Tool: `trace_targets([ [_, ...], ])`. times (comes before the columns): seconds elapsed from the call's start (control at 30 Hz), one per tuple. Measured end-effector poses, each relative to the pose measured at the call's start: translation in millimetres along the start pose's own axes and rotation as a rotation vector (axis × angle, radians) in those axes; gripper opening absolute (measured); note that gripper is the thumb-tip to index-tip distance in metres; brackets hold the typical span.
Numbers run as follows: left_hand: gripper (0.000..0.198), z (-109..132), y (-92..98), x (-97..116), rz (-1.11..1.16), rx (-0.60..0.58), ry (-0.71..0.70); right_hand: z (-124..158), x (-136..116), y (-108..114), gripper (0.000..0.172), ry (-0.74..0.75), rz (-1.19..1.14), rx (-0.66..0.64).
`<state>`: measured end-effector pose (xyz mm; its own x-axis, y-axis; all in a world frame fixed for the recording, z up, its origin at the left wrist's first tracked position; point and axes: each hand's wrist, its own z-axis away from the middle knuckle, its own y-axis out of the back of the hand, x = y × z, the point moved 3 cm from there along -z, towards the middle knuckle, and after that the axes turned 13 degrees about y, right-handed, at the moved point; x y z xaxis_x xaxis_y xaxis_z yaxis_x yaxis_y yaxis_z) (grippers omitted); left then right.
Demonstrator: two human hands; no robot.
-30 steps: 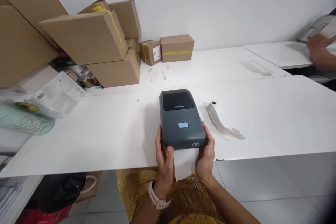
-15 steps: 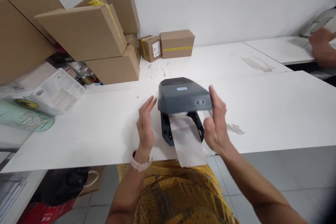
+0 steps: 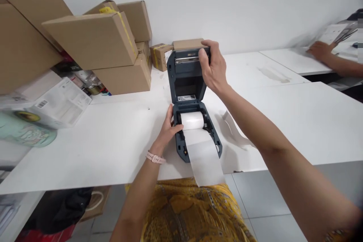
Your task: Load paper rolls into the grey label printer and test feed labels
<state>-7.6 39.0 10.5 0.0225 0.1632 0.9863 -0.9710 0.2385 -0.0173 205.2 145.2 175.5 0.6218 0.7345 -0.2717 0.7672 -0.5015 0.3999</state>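
A label printer [image 3: 213, 134] stands open on the bench [image 3: 289, 128], close to its near edge, its lid [image 3: 188, 71] raised at the far side. The right hand [image 3: 214, 67] pinches the lid's upper right corner in its grip; the left hand [image 3: 166, 130] has its grip spread across the printer's left wall, thumb beside the white paper roll [image 3: 193, 120]. A paper strip [image 3: 233, 130] lies to the right

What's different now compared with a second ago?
The printer lid has swung up and back, baring a paper roll. The right hand rose with it and holds its raised edge. The left hand, off the printer half a second ago, now touches the base's left side. The cardboard boxes stayed put.
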Motion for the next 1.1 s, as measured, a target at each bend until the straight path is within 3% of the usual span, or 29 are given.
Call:
trace_targets([
  [0.17, 0.110, -2, -0.8, -2, 0.023, 0.007, -0.017, -9, 16, -7, 0.070, 0.035, -0.022, -0.057],
  [0.3, 0.109, -2, -3.9, -4, 0.041, 0.034, -0.020, 24, -19, 15, 0.069, 0.145, 0.059, -0.078],
  [0.37, 0.112, -1, -6.5, -4, 0.056, 0.042, -0.012, 50, -41, 20, 0.056, 0.212, 0.035, -0.253],
  [0.47, 0.116, 0, -10.6, -2, 0.073, 0.041, -0.019, 88, -57, 11, 0.045, 0.243, -0.073, -0.710],
  [0.53, 0.118, -1, -12.3, 0, 0.070, 0.043, -0.042, 105, -54, 1, 0.051, 0.210, -0.132, -0.953],
  [0.63, 0.120, -4, -13.0, 1, 0.076, 0.041, -0.054, 112, -43, -14, 0.069, 0.174, -0.129, -1.127],
  [0.77, 0.125, -8, -12.3, 1, 0.124, 0.023, -0.032, 102, -34, -26, 0.083, 0.110, -0.161, -1.213],
  [0.9, 0.126, -9, -10.5, 0, 0.139, 0.060, 0.016, 89, -32, -22, 0.086, 0.007, -0.405, -1.243],
  [1.0, 0.125, -7, -11.0, -1, 0.133, 0.071, 0.039, 80, -29, 0, 0.085, -0.069, -0.702, -1.170],
  [1.1, 0.123, -4, -12.8, 0, 0.146, 0.057, 0.034, 71, -16, 40, 0.099, -0.187, -0.807, -0.964],
])
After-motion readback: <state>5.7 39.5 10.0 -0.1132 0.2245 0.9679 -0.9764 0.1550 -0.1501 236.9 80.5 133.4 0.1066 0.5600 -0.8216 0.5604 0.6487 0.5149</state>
